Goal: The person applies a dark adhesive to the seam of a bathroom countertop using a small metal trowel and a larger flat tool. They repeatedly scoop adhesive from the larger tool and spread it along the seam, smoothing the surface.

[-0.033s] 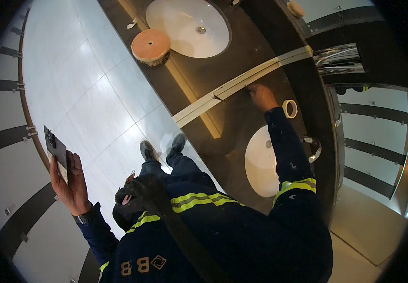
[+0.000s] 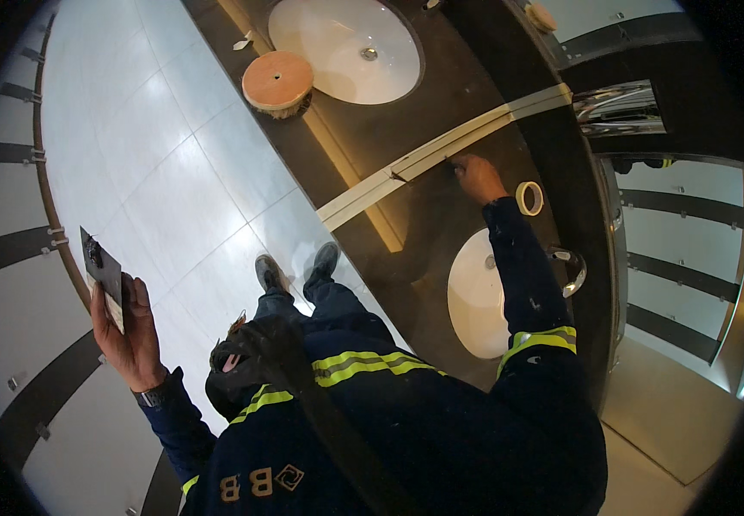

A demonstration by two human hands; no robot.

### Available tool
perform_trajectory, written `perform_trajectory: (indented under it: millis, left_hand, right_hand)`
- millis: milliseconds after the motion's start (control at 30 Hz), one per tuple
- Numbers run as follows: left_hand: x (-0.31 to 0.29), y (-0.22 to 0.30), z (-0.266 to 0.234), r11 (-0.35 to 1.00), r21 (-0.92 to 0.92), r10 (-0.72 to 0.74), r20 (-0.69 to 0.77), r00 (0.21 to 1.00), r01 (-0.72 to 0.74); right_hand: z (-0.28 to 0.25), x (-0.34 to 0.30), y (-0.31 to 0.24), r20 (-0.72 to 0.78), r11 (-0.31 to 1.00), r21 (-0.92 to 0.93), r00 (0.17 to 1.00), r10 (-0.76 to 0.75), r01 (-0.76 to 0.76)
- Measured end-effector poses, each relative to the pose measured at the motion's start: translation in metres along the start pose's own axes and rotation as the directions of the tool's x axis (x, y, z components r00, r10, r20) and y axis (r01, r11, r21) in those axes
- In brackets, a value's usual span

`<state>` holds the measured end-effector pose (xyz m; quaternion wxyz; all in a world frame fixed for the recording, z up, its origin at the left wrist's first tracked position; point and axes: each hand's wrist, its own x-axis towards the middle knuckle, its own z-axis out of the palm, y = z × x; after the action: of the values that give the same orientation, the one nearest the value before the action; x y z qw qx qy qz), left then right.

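My left hand point(image 2: 134, 340) is raised over the floor at the left, gripping a thin flat plate point(image 2: 107, 279) by its lower end. A blob of black paste point(image 2: 92, 249) sits near the plate's upper end. My right hand point(image 2: 479, 179) is closed at the dark countertop point(image 2: 441, 211), beside two pale tape strips point(image 2: 441, 148) that run across it. A small dark tip shows at its fingers; the rest of what it holds is hidden. Between the strips runs a narrow line, with a dark smear point(image 2: 399, 178) on the near strip.
A roll of masking tape point(image 2: 529, 199) lies right of my right hand. White basins point(image 2: 475, 297) are set into the counter, one with a chrome faucet point(image 2: 571, 271). A round brush point(image 2: 277, 82) and a white scrap point(image 2: 243, 41) lie near the counter's edge. Cubicle panels point(image 2: 36, 322) stand left.
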<state>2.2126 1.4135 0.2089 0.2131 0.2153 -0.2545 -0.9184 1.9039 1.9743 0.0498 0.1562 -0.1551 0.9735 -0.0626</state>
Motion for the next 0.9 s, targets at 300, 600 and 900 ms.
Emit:
perform_trajectory:
  millis: [300, 600, 900]
  left_hand:
    - [0.003, 0.006, -0.014, 1.000, 0.002, 0.004, 0.089, 0.996, -0.004]
    - [0.004, 0.007, -0.017, 1.000, -0.005, 0.011, 0.053, 0.999, -0.011]
    - [0.003, -0.004, 0.005, 1.000, 0.020, 0.017, 0.100, 0.995, -0.019]
  right_hand:
    - [0.007, -0.016, -0.053, 0.049, 1.000, 0.014, 0.999, -0.021, 0.020]
    - [0.019, -0.041, -0.090, 0.023, 0.993, 0.069, 0.995, -0.098, 0.096]
    - [-0.034, -0.067, -0.087, -0.095, 0.869, 0.487, 0.985, 0.146, -0.081]
